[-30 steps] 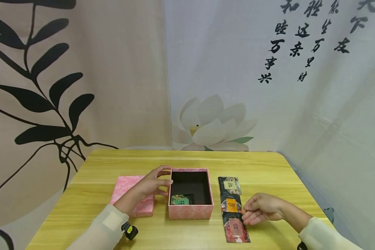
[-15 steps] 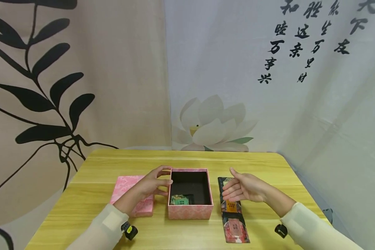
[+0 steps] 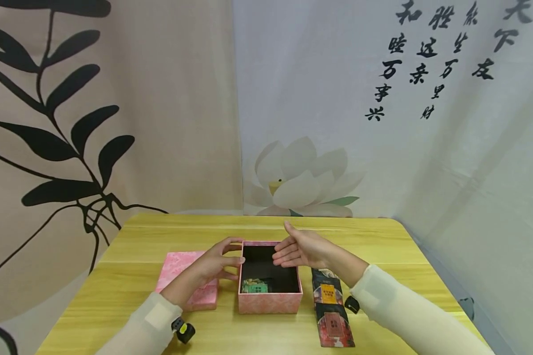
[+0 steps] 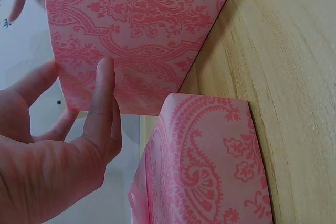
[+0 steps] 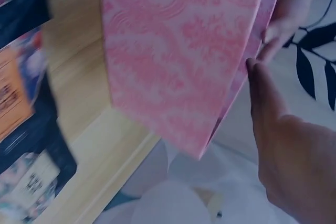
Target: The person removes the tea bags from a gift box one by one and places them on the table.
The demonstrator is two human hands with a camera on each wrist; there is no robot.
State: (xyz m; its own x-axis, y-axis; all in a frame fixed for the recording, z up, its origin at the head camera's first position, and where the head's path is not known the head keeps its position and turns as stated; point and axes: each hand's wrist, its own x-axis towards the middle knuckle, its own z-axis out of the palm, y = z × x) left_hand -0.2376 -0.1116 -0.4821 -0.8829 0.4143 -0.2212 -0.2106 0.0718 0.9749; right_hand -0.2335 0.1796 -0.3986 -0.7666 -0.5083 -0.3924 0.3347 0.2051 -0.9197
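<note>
A pink patterned box [image 3: 270,303] with a black inside stands without its lid mid-table. Inside, near its front wall, lies a small packet with a green label [image 3: 255,286]. My left hand [image 3: 219,261] rests its relaxed fingers against the box's left side, thumb tip at the rim; the left wrist view shows these fingers [image 4: 104,87] against the patterned wall. Over the box's right rim hovers my right hand [image 3: 306,249], fingers straight and holding nothing. To the right, flat packets lie in a column: one orange-labelled [image 3: 328,293], one red-labelled [image 3: 334,325], and a farther one partly hidden by my right forearm.
The pink lid [image 3: 177,266] lies left of the box, partly under my left forearm in view. The wooden table [image 3: 373,231] ends at a printed cloth backdrop [image 3: 195,123], with more cloth along the right side.
My right hand has moved from beside the packets, up and leftward, to over the box, its fingers straightening. The left hand and the box have stayed in place.
</note>
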